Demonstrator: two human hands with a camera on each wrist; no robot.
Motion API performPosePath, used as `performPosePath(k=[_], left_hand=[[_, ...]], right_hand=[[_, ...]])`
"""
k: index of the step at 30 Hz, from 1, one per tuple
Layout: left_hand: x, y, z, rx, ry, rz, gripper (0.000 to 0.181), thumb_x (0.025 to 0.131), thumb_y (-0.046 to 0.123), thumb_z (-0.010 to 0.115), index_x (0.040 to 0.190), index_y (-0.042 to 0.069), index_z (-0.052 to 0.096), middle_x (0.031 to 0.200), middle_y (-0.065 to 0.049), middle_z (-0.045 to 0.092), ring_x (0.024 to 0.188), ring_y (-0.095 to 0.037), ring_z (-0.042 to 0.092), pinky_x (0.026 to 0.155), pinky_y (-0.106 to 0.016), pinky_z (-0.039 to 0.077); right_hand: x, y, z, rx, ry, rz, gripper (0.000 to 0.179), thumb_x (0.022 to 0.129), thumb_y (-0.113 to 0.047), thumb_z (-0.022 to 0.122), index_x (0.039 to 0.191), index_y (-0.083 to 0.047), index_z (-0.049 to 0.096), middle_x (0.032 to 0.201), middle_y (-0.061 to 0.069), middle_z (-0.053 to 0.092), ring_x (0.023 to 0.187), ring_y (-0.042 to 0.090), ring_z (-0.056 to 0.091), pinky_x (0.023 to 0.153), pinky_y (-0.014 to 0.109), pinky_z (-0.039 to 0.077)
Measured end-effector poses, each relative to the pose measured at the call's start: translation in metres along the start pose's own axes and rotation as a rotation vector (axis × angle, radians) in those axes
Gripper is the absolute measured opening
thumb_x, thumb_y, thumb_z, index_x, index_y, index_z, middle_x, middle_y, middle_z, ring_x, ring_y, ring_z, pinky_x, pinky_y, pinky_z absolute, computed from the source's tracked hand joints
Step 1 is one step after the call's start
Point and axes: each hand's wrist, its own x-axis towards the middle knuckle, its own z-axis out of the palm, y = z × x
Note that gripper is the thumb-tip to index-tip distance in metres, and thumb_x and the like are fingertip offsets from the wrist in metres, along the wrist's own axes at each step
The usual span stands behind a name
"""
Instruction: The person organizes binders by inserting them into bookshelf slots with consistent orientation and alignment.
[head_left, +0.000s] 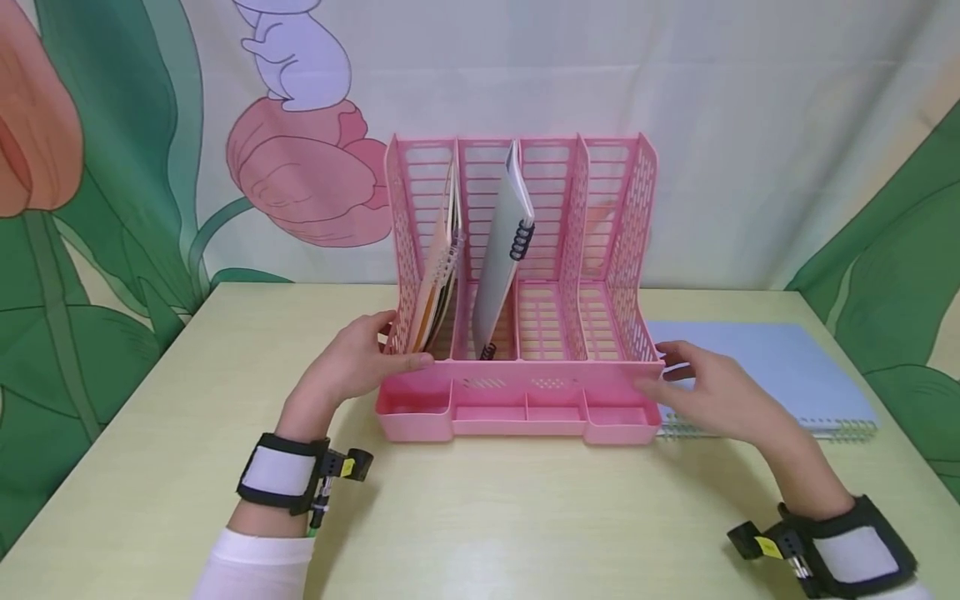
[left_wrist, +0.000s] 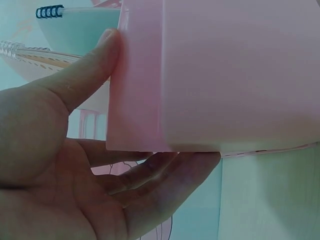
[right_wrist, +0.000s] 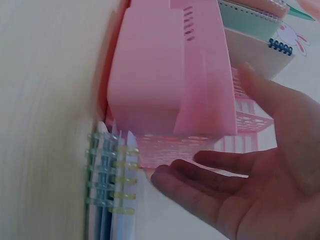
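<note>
A pink plastic desk file organizer (head_left: 487, 374) stands upright on the table, with slatted upright slots behind and small compartments in front. My left hand (head_left: 352, 358) grips its front left corner, thumb on the front wall and fingers along the side. At the opposite corner is my right hand (head_left: 712, 392), its relaxed fingers around the side; the right wrist view shows a gap between fingers and wall. A grey-covered spiral notebook (head_left: 498, 250) leans in the second slot. Several thinner spiral notebooks (head_left: 435, 287) lean in the leftmost slot.
Blue spiral notebooks (head_left: 765, 367) lie stacked flat on the table to the right of the organizer, partly behind my right hand. The table (head_left: 510, 517) is pale wood. A printed curtain (head_left: 750, 150) hangs along its back edge, close behind the organizer.
</note>
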Motion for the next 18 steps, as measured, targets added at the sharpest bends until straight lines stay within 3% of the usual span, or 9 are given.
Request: performPosePath(k=[10, 18], left_hand=[[0.0, 0.0, 0.001, 0.0, 0.0, -0.013, 0.085, 0.089, 0.036, 0.081, 0.155, 0.002, 0.039, 0.135, -0.022, 0.056, 0.119, -0.037, 0.054, 0.093, -0.049, 0.055], [-0.001, 0.001, 0.001, -0.009, 0.0, -0.015, 0.085, 0.09, 0.034, 0.08, 0.156, 0.002, 0.038, 0.137, -0.023, 0.055, 0.119, -0.037, 0.053, 0.094, -0.05, 0.053]], right_hand=[[-0.006, 0.01, -0.008, -0.095, -0.154, 0.027, 0.073, 0.085, -0.038, 0.083, 0.134, 0.009, 0.058, 0.131, 0.027, 0.061, 0.119, 0.046, 0.057, 0.092, 0.059, 0.052], [-0.007, 0.021, -0.012, -0.2, -0.169, -0.033, 0.063, 0.077, -0.017, 0.087, 0.128, 0.01, 0.061, 0.129, 0.031, 0.06, 0.122, 0.053, 0.052, 0.101, 0.068, 0.042]])
